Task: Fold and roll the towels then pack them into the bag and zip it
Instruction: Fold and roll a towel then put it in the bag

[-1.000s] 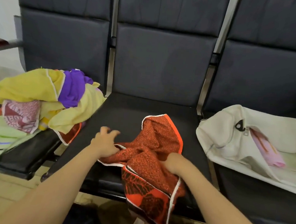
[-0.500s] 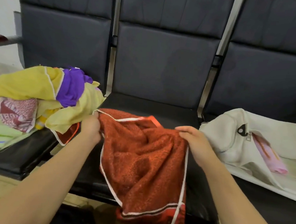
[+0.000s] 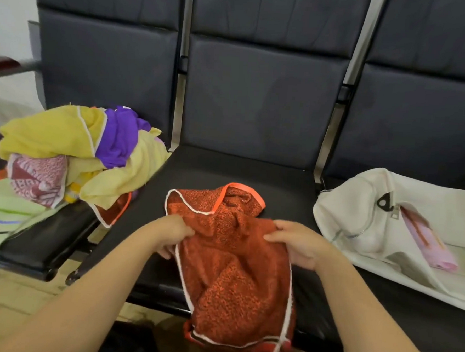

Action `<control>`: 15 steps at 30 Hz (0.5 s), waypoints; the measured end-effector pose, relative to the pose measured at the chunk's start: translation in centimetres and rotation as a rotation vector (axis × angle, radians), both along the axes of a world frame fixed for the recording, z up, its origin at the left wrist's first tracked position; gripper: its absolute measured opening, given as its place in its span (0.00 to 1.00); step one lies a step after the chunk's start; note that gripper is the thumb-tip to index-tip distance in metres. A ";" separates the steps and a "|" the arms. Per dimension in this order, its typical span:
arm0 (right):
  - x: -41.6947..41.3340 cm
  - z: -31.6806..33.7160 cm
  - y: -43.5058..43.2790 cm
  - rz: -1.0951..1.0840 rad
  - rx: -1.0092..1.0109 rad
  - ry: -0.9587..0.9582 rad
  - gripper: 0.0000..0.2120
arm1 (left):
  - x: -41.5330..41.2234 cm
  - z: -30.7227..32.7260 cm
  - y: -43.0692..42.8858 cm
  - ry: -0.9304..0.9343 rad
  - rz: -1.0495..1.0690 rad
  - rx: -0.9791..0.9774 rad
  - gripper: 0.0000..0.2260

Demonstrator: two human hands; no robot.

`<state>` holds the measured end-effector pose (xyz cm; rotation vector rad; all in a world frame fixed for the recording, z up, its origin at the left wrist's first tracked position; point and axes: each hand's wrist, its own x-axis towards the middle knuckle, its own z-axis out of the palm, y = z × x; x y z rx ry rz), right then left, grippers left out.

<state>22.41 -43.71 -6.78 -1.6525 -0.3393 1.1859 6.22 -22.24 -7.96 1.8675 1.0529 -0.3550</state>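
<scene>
Both hands, left hand (image 3: 172,233) and right hand (image 3: 294,242), pinch the red towel (image 3: 237,260) left of the bag (image 3: 360,211); its hanging lower half could slip floorward, spoiling the fold.

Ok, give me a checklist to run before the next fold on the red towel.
1. Grip of left hand on red towel edge: ok.
2. Grip of right hand on opposite edge: ok.
3. Red towel flat: not ok, it is bunched and its lower end hangs off the seat front.
4. Bare seat beyond the red towel: ok.
5. Zip of bag open: ok, a pink item shows inside.
6. Corners matched: cannot tell.
</scene>
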 end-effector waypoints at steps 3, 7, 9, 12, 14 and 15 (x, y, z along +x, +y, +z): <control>1.2 3.3 0.2 -0.060 -0.009 -0.483 0.06 | 0.9 3.1 0.8 -0.437 0.353 -0.345 0.06; 4.5 8.5 0.4 -0.477 0.017 -0.904 0.07 | 2.4 9.0 3.7 -0.779 0.550 -0.467 0.09; 5.7 11.6 0.2 -0.595 0.243 -0.646 0.09 | 2.9 12.1 5.2 -0.926 0.543 -0.430 0.09; 7.3 15.5 -0.6 -0.713 0.568 -0.465 0.05 | 2.9 16.0 7.2 -1.082 0.469 -0.117 0.09; 7.6 17.5 -1.6 -0.739 0.692 -0.515 0.09 | 2.4 18.1 8.1 -1.067 0.395 0.106 0.07; 7.5 18.3 -2.1 -0.716 0.738 -0.527 0.10 | 2.2 19.0 8.4 -1.017 0.343 0.227 0.06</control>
